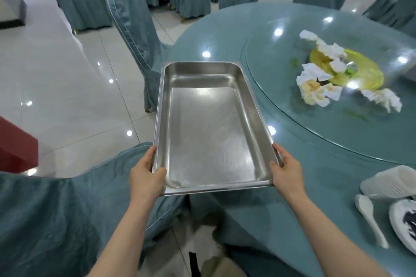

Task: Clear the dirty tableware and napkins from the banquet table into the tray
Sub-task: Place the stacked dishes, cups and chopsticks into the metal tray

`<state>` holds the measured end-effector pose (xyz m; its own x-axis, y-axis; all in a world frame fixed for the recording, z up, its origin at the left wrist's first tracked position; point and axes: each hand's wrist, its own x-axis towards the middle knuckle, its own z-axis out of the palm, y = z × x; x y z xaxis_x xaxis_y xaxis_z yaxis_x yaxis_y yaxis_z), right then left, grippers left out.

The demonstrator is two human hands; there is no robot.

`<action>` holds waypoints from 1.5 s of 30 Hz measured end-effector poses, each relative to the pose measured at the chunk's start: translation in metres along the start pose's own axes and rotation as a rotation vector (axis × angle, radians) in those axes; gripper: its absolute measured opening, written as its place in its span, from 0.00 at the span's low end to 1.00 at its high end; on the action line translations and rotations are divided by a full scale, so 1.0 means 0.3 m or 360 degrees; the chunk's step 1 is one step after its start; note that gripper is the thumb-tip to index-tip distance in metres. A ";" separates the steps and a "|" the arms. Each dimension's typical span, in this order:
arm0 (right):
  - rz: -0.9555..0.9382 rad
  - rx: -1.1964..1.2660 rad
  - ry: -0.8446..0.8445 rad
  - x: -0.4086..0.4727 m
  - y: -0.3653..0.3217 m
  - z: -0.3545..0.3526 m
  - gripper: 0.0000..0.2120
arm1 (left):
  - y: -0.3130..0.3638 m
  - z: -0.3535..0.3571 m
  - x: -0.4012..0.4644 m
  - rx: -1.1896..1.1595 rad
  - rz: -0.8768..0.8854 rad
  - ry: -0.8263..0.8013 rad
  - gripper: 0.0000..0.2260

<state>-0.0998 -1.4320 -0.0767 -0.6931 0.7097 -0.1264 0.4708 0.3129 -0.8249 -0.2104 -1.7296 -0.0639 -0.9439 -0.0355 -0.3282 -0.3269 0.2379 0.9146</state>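
Left hand and right hand each curl round the near rim of the steel tray, held empty above the desk edge. It looks stiff, slick, fairly light; the crumpled napkins beyond are soft and want pinching

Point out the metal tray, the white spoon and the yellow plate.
metal tray (208,123): head view, on its bare floor.
white spoon (369,218): head view, on its handle.
yellow plate (369,72): head view, on its uncovered right part.
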 end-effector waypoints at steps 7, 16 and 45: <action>0.0037 -0.0026 -0.0027 0.116 0.057 -0.035 0.25 | -0.040 0.114 0.030 0.0076 0.0026 -0.0015 0.30; 0.0456 0.0176 0.0304 0.215 0.057 -0.009 0.21 | -0.006 0.186 0.164 0.0280 -0.0050 -0.0285 0.32; 0.0978 0.1168 0.1021 -0.310 0.153 -0.263 0.10 | 0.329 0.558 0.140 0.0666 0.0461 -0.1589 0.16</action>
<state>0.0293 -1.4337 -0.0592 0.0477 0.8715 -0.4880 0.0558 -0.4901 -0.8699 -0.2746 -1.5451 -0.0269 -0.4605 0.8240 -0.3302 0.1173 0.4252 0.8975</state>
